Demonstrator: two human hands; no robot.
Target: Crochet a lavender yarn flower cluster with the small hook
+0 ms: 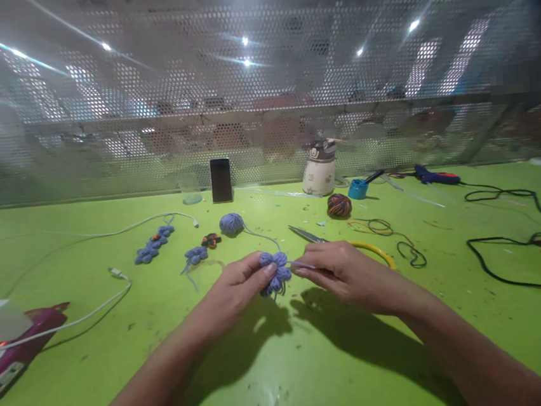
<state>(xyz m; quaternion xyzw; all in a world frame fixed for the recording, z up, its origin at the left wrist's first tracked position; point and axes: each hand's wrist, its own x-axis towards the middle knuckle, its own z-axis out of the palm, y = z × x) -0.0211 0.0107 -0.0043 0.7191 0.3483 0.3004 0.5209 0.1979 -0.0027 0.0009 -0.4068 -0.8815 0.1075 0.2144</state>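
Note:
Between the thumb and fingers of my left hand (240, 282) is a purple-blue crocheted flower (280, 261) with puffy petals. My right hand (346, 271) is closed on a slim grey crochet hook (304, 264), its tip at the flower's right side. A strand of yarn runs from the flower back to a purple-blue yarn ball (231, 224). Just behind my right hand lie scissors (306, 233) with a yellow handle, partly covered by that hand. Left of the flower rest a small blue flower (196, 255), an orange-and-black flower (211, 240) and a joined strip of flowers (154, 243).
A phone (221, 180) stands upright near a clear cup (191, 190) and a white jar (319, 171). A multicoloured yarn ball (338, 205), blue pot (358, 189) and glue gun (436, 175) sit right. Cables and a power strip (47, 323) lie left; a black cord (480, 266) curls right.

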